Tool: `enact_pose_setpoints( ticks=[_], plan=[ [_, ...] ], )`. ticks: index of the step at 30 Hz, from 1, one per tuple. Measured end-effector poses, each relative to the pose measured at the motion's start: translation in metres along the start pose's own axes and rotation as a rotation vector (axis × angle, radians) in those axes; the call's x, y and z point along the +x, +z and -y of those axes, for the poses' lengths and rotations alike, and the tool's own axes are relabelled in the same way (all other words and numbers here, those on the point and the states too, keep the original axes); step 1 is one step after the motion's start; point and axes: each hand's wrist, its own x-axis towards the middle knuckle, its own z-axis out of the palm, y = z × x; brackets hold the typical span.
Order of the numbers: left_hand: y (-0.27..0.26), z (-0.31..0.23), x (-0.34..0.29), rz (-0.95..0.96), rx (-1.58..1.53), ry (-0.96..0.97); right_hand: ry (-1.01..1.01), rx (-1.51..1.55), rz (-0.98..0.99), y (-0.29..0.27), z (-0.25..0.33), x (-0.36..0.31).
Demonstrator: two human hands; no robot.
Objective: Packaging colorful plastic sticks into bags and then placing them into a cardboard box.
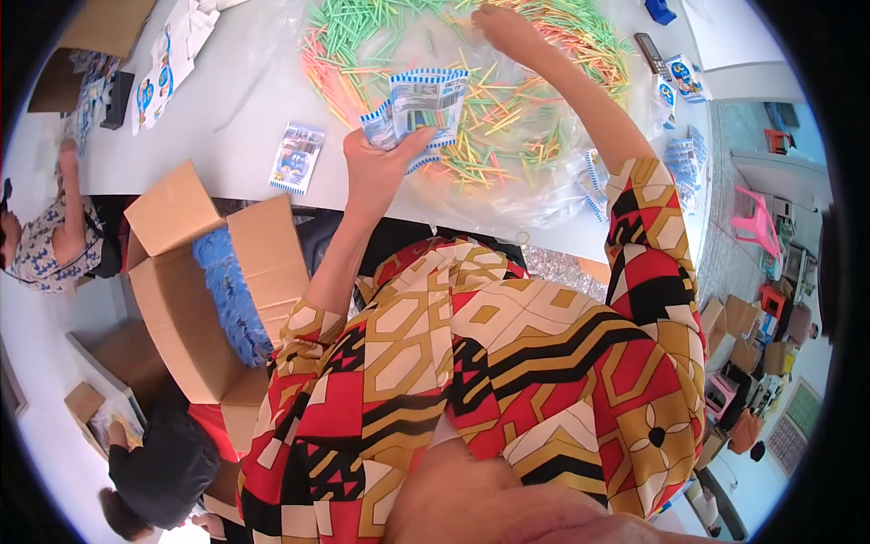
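Observation:
My left hand is closed around several small blue-and-white packets, held above the near side of the table. Green sticks show through the clear window of the front packet. My right hand reaches to the far side of a pile of thin coloured sticks. Its fingers are bent together among them, and what they grip is too small to make out. Green sticks lie mostly at the far left of the pile, with yellow, orange and pink ones around the rest. Clear plastic sheeting lies under the sticks.
One packet lies flat on the white table. More packets are stacked at the right edge, near a dark handheld device. An open cardboard box with blue contents stands at left. Other people work at the left.

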Motion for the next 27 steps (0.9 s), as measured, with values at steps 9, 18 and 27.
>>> enact_pose_setpoints(
  ticks=[9, 18, 27],
  plan=[
    [-0.003, 0.004, 0.003, 0.012, 0.092, 0.062, 0.464, 1.2, -0.152, -0.161, 0.075, -0.008],
    [0.006, 0.006, 0.004, 0.066, 0.129, 0.042, -0.009, 1.573, -0.182, -0.186, 0.119, -0.008],
    [0.003, 0.007, 0.005, 0.059, 0.18, 0.056, -0.379, 1.53, -0.255, -0.177, 0.119, -0.006]
  ],
)
